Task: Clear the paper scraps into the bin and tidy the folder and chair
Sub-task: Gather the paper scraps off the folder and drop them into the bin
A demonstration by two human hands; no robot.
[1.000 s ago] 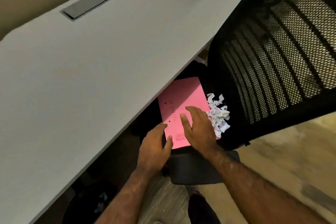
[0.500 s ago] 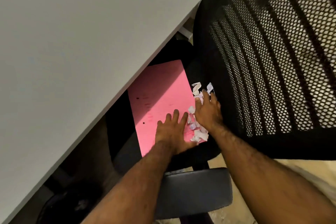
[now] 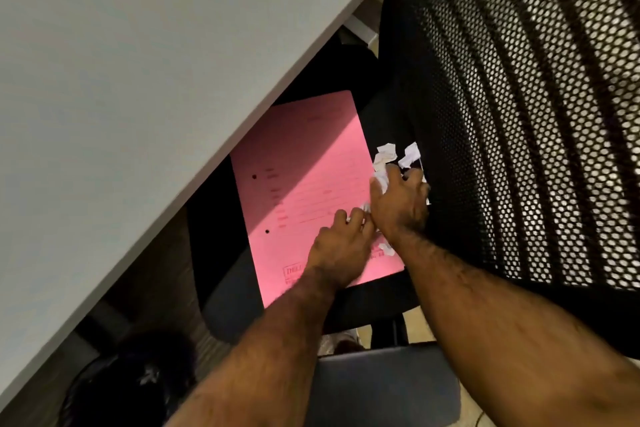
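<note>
1. Paper scraps (image 3: 391, 158) are heaped at centre frame on the chair (image 3: 519, 114) seat, beside the pink folder (image 3: 304, 184).
2. The right hand (image 3: 400, 206) is cupped over the scraps, fingers curled around them; the left hand (image 3: 341, 250) is laid flat on the folder.
3. Loose scraps could be spilled if gathered carelessly.
4. The bin (image 3: 135, 381), lower left under the counter (image 3: 138, 62), is too dark for its contents to be told.

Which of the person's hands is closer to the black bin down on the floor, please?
The left. The left hand rests on the pink folder, nearer the bin; the right hand is over the paper scraps, farther off.
</note>
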